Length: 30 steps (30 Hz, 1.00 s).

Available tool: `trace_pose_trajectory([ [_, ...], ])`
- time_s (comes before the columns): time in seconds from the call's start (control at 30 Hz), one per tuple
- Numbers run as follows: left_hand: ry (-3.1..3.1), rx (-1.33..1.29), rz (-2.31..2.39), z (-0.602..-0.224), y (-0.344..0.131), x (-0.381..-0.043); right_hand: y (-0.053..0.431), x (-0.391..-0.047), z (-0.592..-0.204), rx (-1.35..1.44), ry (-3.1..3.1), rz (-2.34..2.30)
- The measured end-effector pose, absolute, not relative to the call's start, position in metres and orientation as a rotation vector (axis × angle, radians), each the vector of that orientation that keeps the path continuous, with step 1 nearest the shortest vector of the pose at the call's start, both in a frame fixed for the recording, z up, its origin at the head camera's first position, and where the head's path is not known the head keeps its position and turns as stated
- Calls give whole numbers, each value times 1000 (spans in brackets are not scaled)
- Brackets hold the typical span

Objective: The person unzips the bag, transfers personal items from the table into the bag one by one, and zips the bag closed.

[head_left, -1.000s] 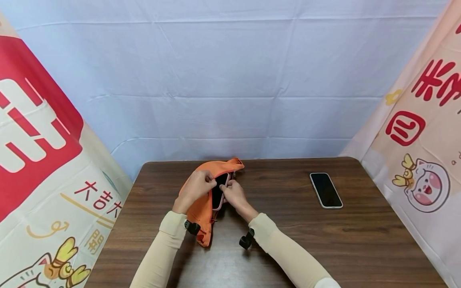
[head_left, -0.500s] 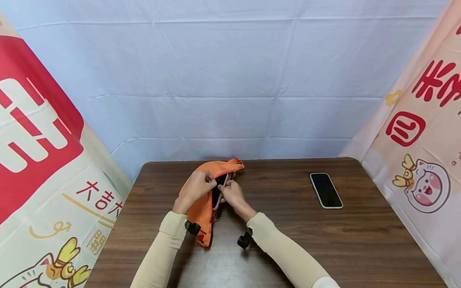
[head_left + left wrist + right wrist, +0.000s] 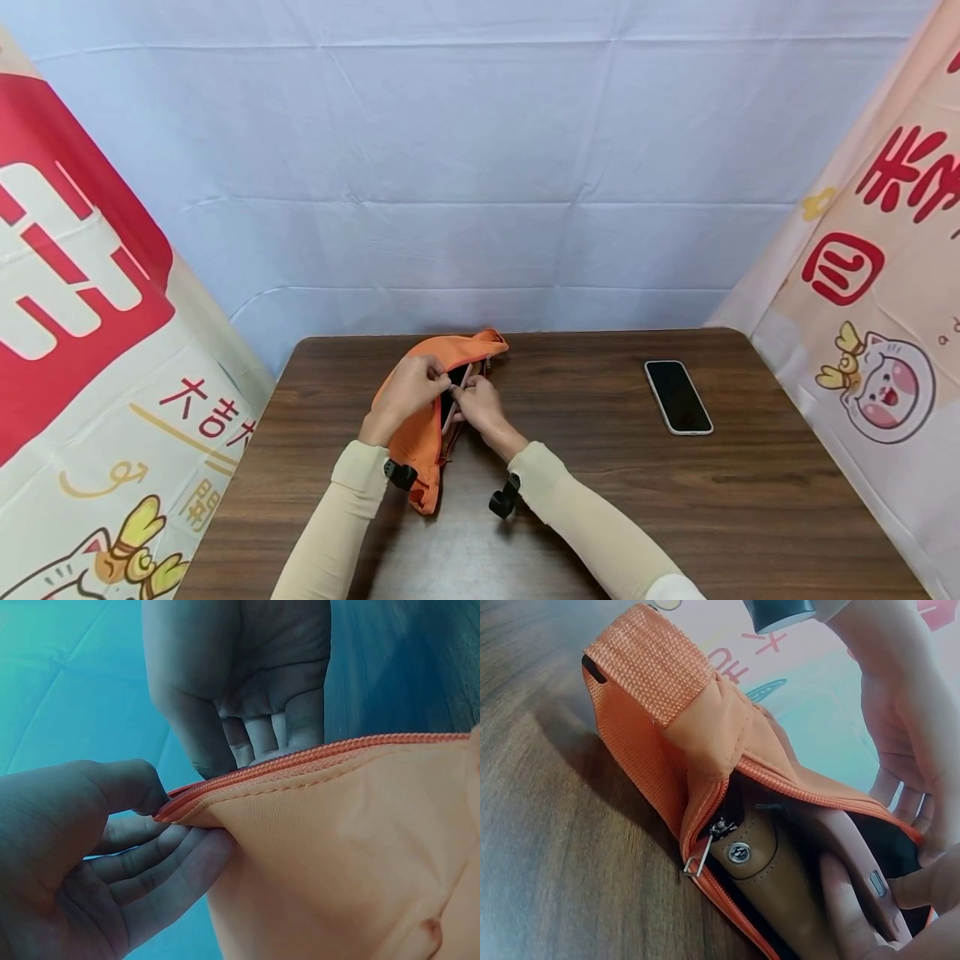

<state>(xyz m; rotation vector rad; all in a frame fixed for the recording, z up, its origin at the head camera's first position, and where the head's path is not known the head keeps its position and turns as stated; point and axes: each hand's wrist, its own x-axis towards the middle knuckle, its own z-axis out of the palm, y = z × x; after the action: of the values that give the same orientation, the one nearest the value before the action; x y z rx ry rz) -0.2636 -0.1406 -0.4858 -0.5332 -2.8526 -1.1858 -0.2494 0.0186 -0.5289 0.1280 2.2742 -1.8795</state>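
An orange zip bag (image 3: 412,442) with webbing strap ends lies on the table, its zipper undone. My left hand (image 3: 408,387) pinches the zipper edge between thumb and fingers, holding the mouth apart; the left wrist view shows this pinch on the orange cloth (image 3: 337,832). With my right hand (image 3: 482,407) I grip a phone in a pink case (image 3: 864,862), partly inside the bag and tilted on its edge. In the right wrist view, a brown leather item (image 3: 776,881) with a metal snap sits beside the phone in the bag. The phone's lower part is hidden.
A second phone (image 3: 678,398) in a white case lies screen up on the wooden table (image 3: 585,400), to the right. A metal zipper pull (image 3: 696,864) hangs at the bag's end. A pale cloth backdrop (image 3: 480,208) stands behind the table, with printed banners at both sides.
My right hand has shifted slightly left into the bag's mouth. The pink-cased phone has tipped onto its edge and sits further in. My left hand stays in place.
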Motion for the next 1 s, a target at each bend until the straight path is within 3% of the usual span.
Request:
trace_pose_trajectory([
  [1.0,-2841,-559,-1166,-493,-140,-267,10,-253,-531,75,2298,-1844],
])
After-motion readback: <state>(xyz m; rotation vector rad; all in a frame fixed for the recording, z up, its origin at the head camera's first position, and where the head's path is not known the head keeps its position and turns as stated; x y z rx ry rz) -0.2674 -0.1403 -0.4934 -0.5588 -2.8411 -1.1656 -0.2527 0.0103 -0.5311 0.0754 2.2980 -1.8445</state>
